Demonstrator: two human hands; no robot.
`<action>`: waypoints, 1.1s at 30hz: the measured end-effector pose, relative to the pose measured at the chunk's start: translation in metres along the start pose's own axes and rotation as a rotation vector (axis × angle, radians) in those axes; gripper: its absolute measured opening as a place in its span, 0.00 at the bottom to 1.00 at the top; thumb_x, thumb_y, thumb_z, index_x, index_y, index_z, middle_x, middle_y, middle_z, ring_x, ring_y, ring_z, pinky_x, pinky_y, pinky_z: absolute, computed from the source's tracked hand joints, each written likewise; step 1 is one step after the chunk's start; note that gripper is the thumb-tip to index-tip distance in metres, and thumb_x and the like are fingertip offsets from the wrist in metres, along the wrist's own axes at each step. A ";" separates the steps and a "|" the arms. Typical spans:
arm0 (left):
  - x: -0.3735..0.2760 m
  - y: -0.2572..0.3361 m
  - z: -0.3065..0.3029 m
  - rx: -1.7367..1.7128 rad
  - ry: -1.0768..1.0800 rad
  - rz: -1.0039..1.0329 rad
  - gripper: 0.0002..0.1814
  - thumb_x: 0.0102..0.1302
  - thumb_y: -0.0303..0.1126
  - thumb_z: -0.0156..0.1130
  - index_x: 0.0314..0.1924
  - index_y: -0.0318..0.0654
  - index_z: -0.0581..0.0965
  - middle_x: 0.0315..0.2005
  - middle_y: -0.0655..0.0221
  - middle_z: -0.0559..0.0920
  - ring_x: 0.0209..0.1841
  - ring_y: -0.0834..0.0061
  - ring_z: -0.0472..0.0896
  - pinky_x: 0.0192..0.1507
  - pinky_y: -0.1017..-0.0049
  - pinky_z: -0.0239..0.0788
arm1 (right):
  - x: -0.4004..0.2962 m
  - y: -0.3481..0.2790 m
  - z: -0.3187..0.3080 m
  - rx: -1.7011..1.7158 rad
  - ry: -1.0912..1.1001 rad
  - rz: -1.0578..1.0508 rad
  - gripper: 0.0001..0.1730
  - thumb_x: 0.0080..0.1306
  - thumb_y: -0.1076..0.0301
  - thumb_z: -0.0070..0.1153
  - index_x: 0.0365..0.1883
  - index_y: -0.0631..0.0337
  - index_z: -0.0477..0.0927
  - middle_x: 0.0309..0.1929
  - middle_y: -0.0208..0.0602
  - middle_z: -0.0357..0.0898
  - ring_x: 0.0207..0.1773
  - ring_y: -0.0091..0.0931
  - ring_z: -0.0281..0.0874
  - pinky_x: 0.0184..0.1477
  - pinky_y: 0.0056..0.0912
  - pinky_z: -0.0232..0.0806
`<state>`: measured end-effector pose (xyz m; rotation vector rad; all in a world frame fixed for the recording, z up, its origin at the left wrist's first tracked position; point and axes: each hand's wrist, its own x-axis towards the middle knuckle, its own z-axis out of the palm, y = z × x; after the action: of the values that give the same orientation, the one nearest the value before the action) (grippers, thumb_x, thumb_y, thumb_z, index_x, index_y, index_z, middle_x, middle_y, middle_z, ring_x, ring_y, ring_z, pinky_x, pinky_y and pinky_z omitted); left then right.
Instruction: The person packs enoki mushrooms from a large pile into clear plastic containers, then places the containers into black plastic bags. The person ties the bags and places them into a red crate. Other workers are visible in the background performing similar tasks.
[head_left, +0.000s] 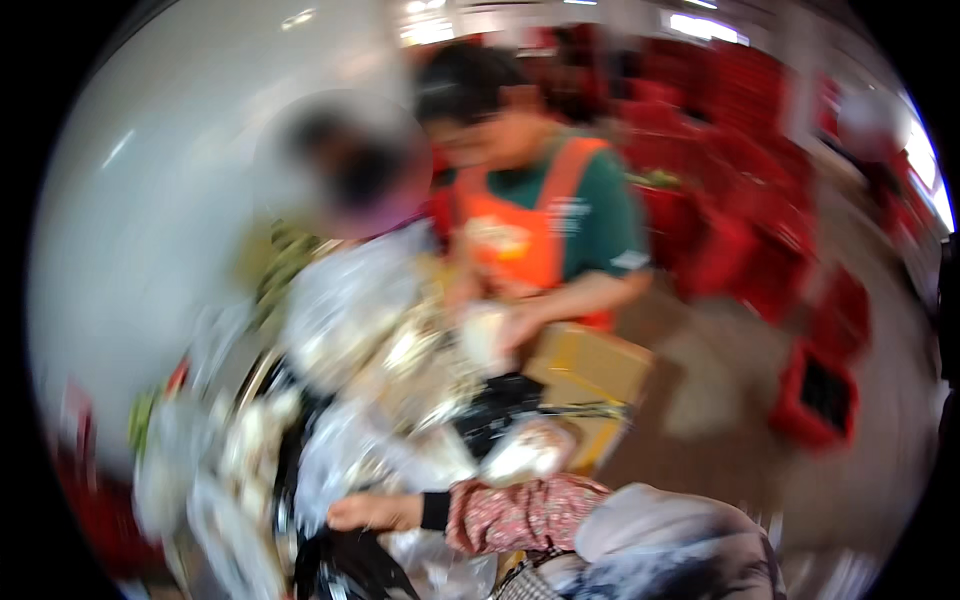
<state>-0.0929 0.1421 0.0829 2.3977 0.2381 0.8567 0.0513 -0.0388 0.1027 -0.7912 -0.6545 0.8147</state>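
My right hand reaches in from the right, in a pink patterned sleeve cover with a dark cuff. It is over a black plastic bag, its fingertips at the edge of a clear plastic bag. Blur hides whether the fingers grip anything. My left hand is out of view. A tray-like pack of pale food sits just beyond my forearm. Past it are loose pale strands, perhaps mushrooms or sprouts, and a large filled clear bag.
Opposite, a person in an orange apron holds a white pack. Another person is blurred beside them. A taped cardboard box stands right of the bags. Red plastic crates are stacked behind; one red crate is on the floor.
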 end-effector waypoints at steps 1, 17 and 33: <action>-0.014 0.022 -0.009 -0.104 0.078 0.060 0.34 0.59 0.41 0.61 0.60 0.32 0.60 0.52 0.47 0.69 0.56 0.53 0.69 0.56 0.64 0.64 | -0.002 0.034 -0.013 -0.013 -0.022 -0.046 0.13 0.65 0.56 0.54 0.36 0.57 0.76 0.28 0.17 0.71 0.29 0.17 0.66 0.35 0.25 0.64; 0.003 0.145 0.090 -0.143 -0.596 0.442 0.18 0.68 0.39 0.56 0.44 0.27 0.79 0.30 0.53 0.82 0.31 0.67 0.76 0.37 0.68 0.70 | -0.225 -0.015 -0.101 -0.313 0.588 -0.303 0.04 0.51 0.77 0.46 0.21 0.58 0.66 0.19 0.19 0.59 0.21 0.17 0.59 0.26 0.24 0.59; -0.013 0.065 0.034 -0.103 -0.190 0.177 0.30 0.66 0.47 0.56 0.60 0.35 0.65 0.42 0.49 0.80 0.35 0.55 0.77 0.42 0.64 0.71 | -0.338 -0.131 0.019 0.177 0.836 -0.519 0.18 0.68 0.57 0.52 0.49 0.60 0.78 0.48 0.24 0.77 0.48 0.16 0.71 0.51 0.21 0.64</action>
<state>-0.0831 0.0688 0.0924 2.4088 -0.0913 0.6930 -0.0924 -0.3690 0.1507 -0.6761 -0.0176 0.0274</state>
